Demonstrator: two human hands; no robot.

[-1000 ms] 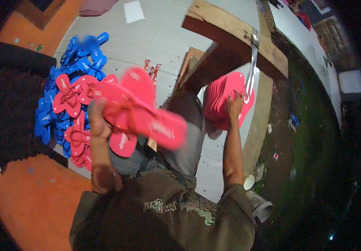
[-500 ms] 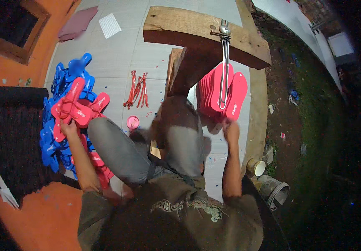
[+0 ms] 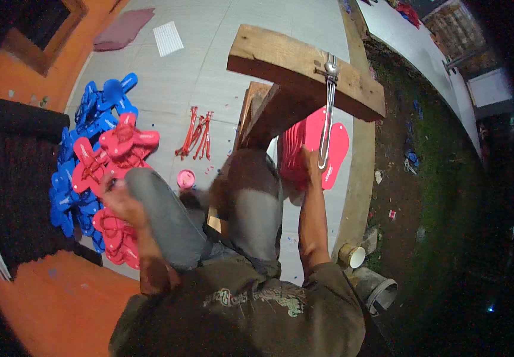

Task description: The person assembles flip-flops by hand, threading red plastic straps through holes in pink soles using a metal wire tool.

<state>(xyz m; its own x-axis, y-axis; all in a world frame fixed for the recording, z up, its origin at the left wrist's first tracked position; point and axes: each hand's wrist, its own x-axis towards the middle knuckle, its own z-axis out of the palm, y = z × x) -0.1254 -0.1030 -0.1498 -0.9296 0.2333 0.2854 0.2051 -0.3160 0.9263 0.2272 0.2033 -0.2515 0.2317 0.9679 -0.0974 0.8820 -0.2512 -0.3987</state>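
Observation:
My left hand, smeared by motion, is between my left knee and a heap of red flip-flops; its fingers are too blurred to read. Those red flip-flops lie with their straps fitted, on and beside blue flip-flops. On the right, my right hand reaches the near side of a stack of red flip-flop soles. Its fingers are hard to make out against the soles. A long, looped metal tool hangs from the wooden beam just above that hand.
Red straps lie in a bunch on the tiled floor, near a small pink tub. A sheet of paper and a mauve cloth lie farther off. At the right edge stand a cup-like container and a bucket.
My left hand has drawn back from the red flip-flops toward my knee, and the top flip-flop there lies differently. My right hand has moved up and left against the sole stack.

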